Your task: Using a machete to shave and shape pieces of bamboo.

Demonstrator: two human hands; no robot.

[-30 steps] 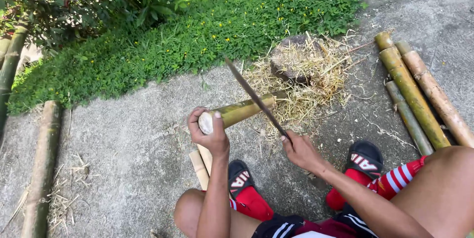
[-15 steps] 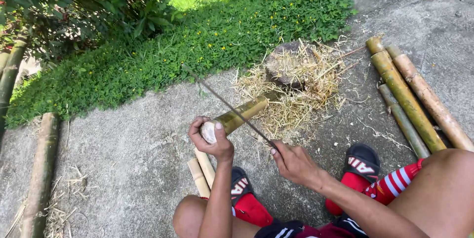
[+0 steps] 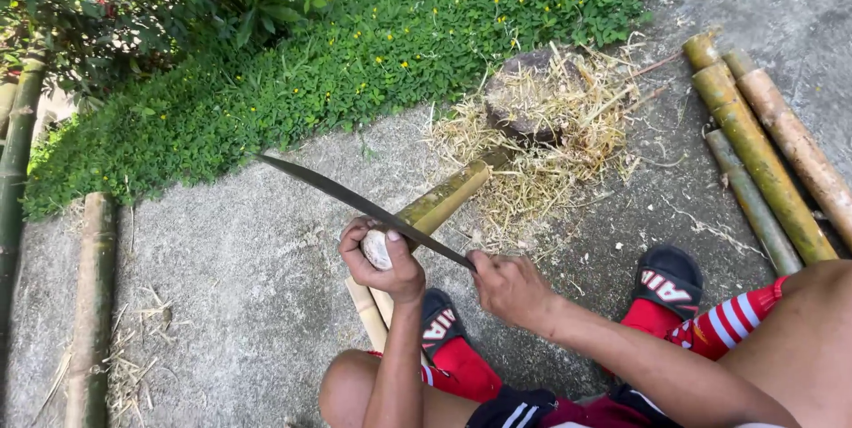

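Left hand [image 3: 383,261] gripping yellow-green bamboo pole [image 3: 444,199], seemingly pale-cut end

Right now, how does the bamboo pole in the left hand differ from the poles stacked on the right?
The held bamboo pole is propped up, gripped by the left hand, with the blade across it. The stacked poles lie flat, untouched and look longer. Both are yellowish-green bamboo.

Open ground: bare concrete [image 3: 231,304] left of the hands.
Ahead: straw pile [image 3: 541,140] over a stump blocks the way.
Right: stacked bamboo poles [image 3: 763,153].
Across: long blade [image 3: 355,204] bars the middle.
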